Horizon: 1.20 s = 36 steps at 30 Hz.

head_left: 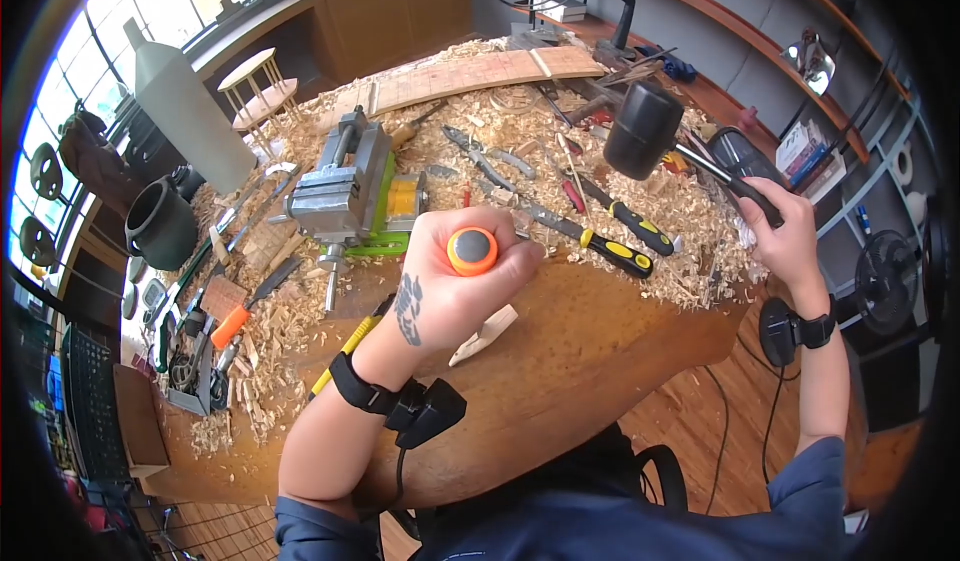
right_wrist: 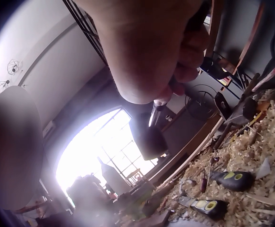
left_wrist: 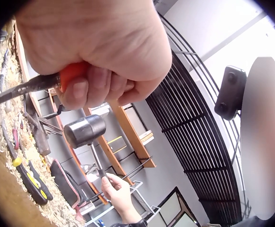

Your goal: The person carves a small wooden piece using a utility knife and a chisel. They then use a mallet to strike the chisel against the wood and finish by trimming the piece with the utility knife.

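My left hand (head_left: 425, 286) grips an orange-handled chisel (head_left: 471, 252) upright in its fist, the grey end cap facing up. In the left wrist view, the dark metal shank (left_wrist: 26, 88) comes out below the curled fingers; its tip is out of frame. On the right, my right hand (head_left: 788, 229) holds a black rubber mallet (head_left: 643, 131) by its handle, head raised over the shavings and apart from the chisel. Beneath the left hand lies a pale, pointed piece of wood (head_left: 484, 336) on the wooden bench (head_left: 560, 361), partly hidden by that hand.
A metal vise (head_left: 340, 186) on a green base stands left of centre. Yellow-and-black-handled tools (head_left: 617, 253) and pliers (head_left: 480, 156) lie among wood shavings (head_left: 700, 261). Farther left are a dark mug (head_left: 162, 226), a tall bottle (head_left: 190, 111) and another orange-handled chisel (head_left: 231, 327).
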Each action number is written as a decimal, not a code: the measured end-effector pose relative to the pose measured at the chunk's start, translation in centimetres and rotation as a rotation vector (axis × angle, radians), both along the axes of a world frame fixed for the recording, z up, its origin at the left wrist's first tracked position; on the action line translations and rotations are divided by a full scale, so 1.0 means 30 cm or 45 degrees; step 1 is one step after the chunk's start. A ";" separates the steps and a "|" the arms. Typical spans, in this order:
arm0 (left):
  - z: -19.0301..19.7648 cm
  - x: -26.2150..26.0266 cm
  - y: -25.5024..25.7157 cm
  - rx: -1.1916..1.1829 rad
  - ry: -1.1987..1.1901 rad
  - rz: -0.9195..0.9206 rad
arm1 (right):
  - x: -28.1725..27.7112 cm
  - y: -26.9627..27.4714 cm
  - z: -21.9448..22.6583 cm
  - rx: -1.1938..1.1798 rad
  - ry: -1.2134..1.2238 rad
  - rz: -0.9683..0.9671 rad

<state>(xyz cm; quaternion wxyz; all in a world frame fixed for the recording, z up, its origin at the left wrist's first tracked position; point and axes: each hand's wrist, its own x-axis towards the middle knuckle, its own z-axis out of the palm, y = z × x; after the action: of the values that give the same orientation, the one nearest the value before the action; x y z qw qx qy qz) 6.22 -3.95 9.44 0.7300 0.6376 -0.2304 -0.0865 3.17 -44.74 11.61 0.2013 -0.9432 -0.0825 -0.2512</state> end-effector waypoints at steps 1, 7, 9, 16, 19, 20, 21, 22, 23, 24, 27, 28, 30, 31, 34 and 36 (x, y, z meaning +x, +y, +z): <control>-0.009 0.005 0.003 0.013 -0.069 0.001 | 0.003 -0.003 0.000 0.000 0.000 0.004; -0.024 0.006 -0.019 -0.003 0.051 0.047 | -0.009 0.072 0.090 0.022 -0.169 0.151; -0.032 0.008 -0.030 0.000 0.011 0.059 | -0.016 0.130 0.144 -0.002 -0.209 0.230; -0.041 0.014 -0.033 0.022 0.084 0.114 | -0.003 0.271 0.332 -0.207 -0.405 0.472; -0.043 0.018 -0.030 0.005 0.087 0.113 | 0.003 0.291 0.299 -0.052 -0.440 0.490; -0.042 0.019 -0.029 0.004 0.084 0.104 | -0.025 0.311 0.297 -0.105 -0.371 0.420; -0.042 0.015 -0.036 0.075 -0.009 0.176 | -0.002 0.309 0.261 -0.169 -0.389 0.574; -0.035 0.010 -0.042 0.147 -0.102 0.249 | -0.010 0.319 0.240 -0.235 -0.285 0.647; -0.013 0.007 -0.033 0.231 0.017 0.232 | -0.027 0.326 0.248 -0.265 -0.249 0.603; -0.016 0.006 -0.030 0.228 0.017 0.235 | -0.042 0.331 0.262 -0.295 -0.211 0.556; -0.045 0.019 -0.030 0.062 0.094 0.120 | -0.033 0.316 0.296 -0.318 -0.392 0.489; -0.045 0.019 -0.039 0.060 0.092 0.114 | -0.028 0.302 0.303 -0.286 -0.474 0.452; -0.048 0.015 -0.054 0.042 -0.082 0.164 | -0.022 0.269 0.292 -0.042 -0.519 0.411; -0.051 0.018 -0.052 0.042 -0.082 0.164 | -0.001 0.266 0.262 0.103 -0.612 0.470; -0.027 0.001 -0.051 0.017 0.005 0.176 | -0.031 0.300 0.221 -0.282 -0.466 0.603; -0.008 0.003 -0.028 0.217 0.049 0.189 | -0.063 0.341 0.241 -0.310 -0.258 0.597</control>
<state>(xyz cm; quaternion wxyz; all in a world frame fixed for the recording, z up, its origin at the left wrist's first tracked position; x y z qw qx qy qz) 6.32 -4.78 9.19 0.6819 0.7108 -0.1603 -0.0637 1.28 -34.51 18.86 0.1298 -0.8856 -0.3477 -0.2791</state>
